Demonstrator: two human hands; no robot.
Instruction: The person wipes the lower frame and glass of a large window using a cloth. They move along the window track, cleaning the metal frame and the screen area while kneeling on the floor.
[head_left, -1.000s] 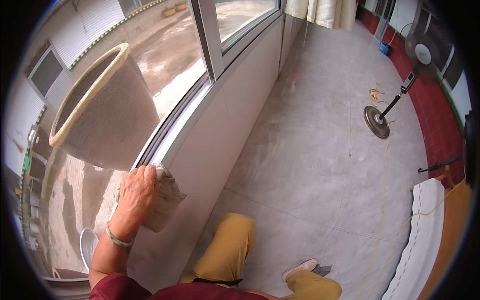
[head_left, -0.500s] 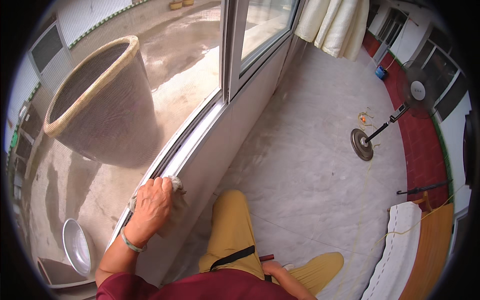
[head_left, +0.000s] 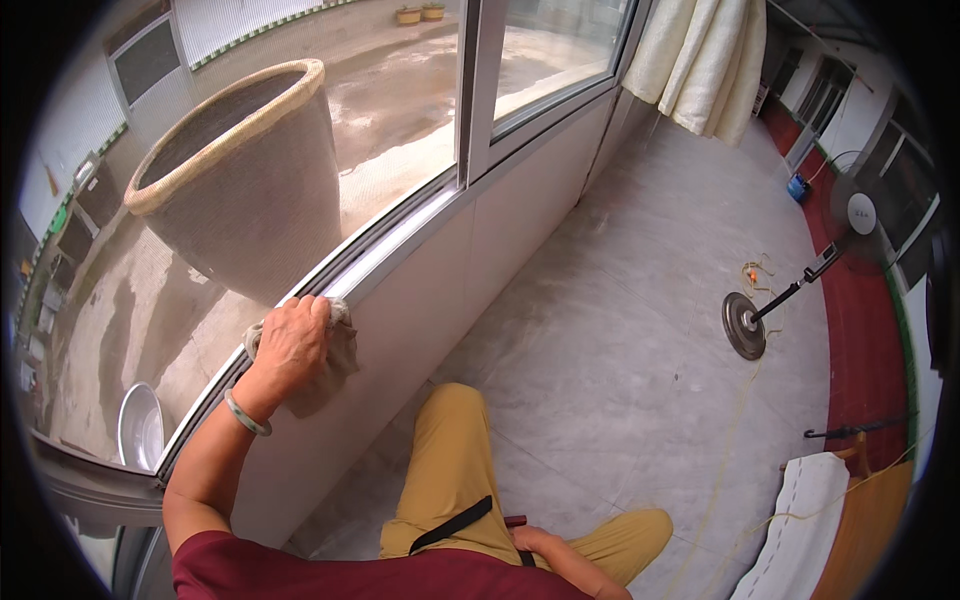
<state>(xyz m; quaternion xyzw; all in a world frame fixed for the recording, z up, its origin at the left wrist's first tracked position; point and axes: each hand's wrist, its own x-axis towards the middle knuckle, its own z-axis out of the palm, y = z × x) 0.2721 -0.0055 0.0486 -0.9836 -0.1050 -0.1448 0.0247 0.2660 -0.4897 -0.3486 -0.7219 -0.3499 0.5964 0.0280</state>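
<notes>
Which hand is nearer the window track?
Left. The left hand is at the window track, gripping a bunched cloth over its edge; the right hand is down by the tan trousers, away from the track.

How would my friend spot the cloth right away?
Find the long window sill on the left. Follow it to the left grip. The cloth is the crumpled grayish bundle held there, unlike the cream curtain hanging farther along.
</notes>
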